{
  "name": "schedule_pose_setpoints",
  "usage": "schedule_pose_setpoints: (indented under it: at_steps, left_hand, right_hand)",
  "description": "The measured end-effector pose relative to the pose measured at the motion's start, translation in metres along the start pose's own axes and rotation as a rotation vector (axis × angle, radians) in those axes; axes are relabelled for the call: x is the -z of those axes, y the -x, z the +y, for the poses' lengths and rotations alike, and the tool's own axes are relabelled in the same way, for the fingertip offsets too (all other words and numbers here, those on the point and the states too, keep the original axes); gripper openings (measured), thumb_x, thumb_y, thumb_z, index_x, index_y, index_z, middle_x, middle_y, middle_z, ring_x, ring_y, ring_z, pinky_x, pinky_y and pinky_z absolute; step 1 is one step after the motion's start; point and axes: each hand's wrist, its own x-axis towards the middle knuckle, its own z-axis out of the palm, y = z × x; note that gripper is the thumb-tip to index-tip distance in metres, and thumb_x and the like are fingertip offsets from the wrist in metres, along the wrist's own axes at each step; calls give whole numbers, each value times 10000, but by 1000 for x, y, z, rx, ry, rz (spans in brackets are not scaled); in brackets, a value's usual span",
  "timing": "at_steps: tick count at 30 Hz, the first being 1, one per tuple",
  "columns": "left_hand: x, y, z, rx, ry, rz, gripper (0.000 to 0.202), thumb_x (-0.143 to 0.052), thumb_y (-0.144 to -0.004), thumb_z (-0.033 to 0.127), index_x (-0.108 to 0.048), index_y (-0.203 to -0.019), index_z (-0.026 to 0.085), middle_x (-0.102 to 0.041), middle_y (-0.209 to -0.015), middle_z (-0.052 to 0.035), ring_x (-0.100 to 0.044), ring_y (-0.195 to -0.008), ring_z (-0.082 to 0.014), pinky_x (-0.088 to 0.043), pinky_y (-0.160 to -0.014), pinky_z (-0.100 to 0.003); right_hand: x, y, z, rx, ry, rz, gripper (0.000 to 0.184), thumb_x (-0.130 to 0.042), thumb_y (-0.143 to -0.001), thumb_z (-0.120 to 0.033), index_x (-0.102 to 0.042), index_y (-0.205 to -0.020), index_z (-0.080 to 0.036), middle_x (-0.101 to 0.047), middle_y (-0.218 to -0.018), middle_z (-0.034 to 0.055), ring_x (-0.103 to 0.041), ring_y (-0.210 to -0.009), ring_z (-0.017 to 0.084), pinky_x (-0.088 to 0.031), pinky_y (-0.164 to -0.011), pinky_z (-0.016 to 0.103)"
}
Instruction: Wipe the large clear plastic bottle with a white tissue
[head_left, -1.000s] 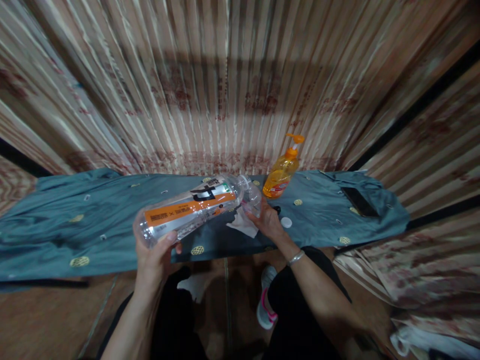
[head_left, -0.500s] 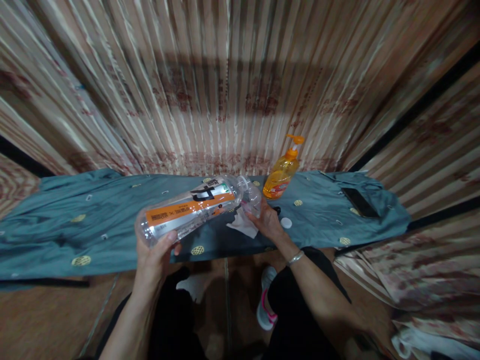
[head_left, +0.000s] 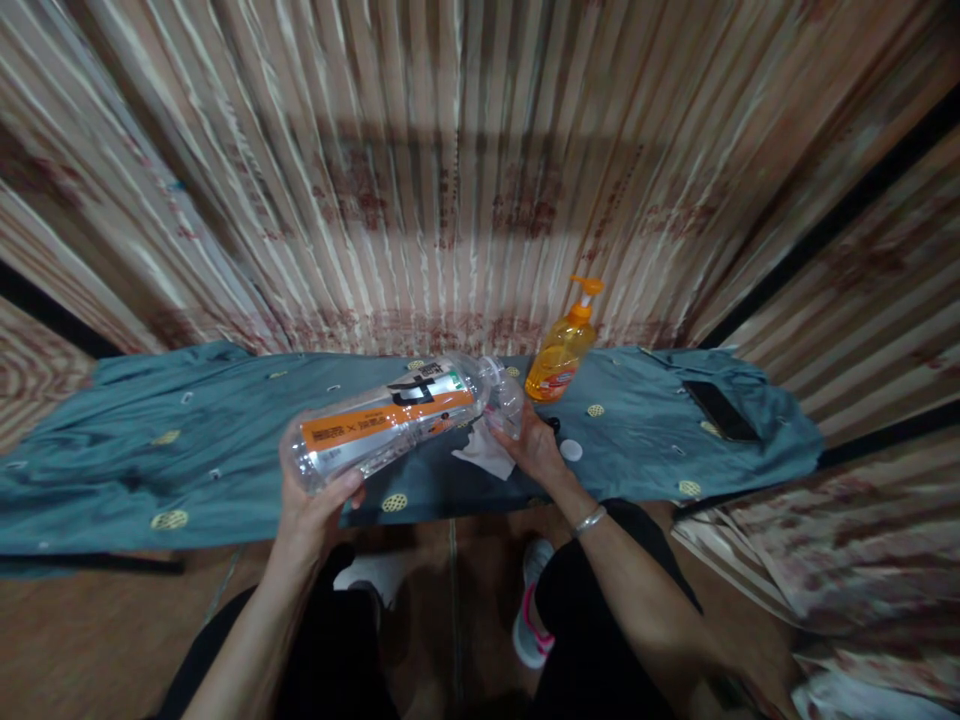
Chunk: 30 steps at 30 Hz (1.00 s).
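My left hand (head_left: 315, 510) grips the base of a large clear plastic bottle (head_left: 390, 425) with an orange label, held almost on its side above the table. The bottle's open neck points right into a small clear cup (head_left: 507, 402). My right hand (head_left: 532, 448) is closed around that cup, just above a crumpled white tissue (head_left: 484, 452). A white bottle cap (head_left: 571, 450) lies on the cloth right of my right hand. A silver bracelet sits on my right wrist.
A blue-green cloth (head_left: 150, 460) with gold dots covers the long table. An orange pump bottle (head_left: 561, 350) stands behind my right hand. A black phone (head_left: 720, 410) lies at the far right. Striped curtains hang all around. My shoes show on the wooden floor below.
The hands, bottle and cup keep their pose; the view has shifted slightly, so everything sits a little lower in the picture.
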Motion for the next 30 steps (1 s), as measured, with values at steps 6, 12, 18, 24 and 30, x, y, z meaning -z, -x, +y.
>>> schedule_pose_setpoints:
  at_steps: [6, 12, 18, 24, 30]
  left_hand:
    - [4, -2, -4, 22, -31, -28, 996, -1126, -584, 272, -622, -1442, 303, -790, -1152, -31, -649, -619, -120, -478, -470, -215]
    - [-2, -6, 0, 19, -46, -4, 998, -1144, -494, 232, -646, -1357, 280, -777, -1093, 0, -624, -626, -113, -448, -444, -186]
    - [3, -16, 9, 68, -68, -50, 1016, -1155, -479, 199, -642, -1351, 289, -790, -1162, -7, -646, -671, -122, -486, -460, -190]
    - [18, -29, 1, 102, -45, -98, 1138, -1162, -438, 155, -631, -1433, 309, -811, -1188, -20, -664, -658, -129, -505, -448, -201]
    - [20, -25, -1, 82, -50, -68, 1118, -1161, -524, 230, -613, -1496, 312, -805, -1182, -40, -645, -630, -114, -462, -428, -190]
  right_hand:
    - [2, 1, 2, 22, -52, -5, 641, -873, -953, -300, -639, -1535, -168, -876, -1308, 210, -867, -1213, 389, -705, -1057, 522]
    - [1, 1, 3, 9, -54, 2, 643, -887, -954, -324, -638, -1516, -138, -887, -1256, 210, -884, -1170, 374, -713, -1027, 485]
    - [-2, 2, 3, -15, -34, 18, 687, -872, -950, -347, -618, -1552, -135, -876, -1278, 243, -876, -1190, 412, -716, -1027, 552]
    - [0, 3, 5, 43, -95, 44, 654, -814, -957, -401, -636, -1529, -139, -886, -1237, 229, -880, -1140, 415, -732, -977, 558]
    - [2, 4, 2, 28, -58, 25, 628, -808, -963, -392, -644, -1520, -153, -879, -1257, 229, -868, -1162, 425, -720, -1016, 606]
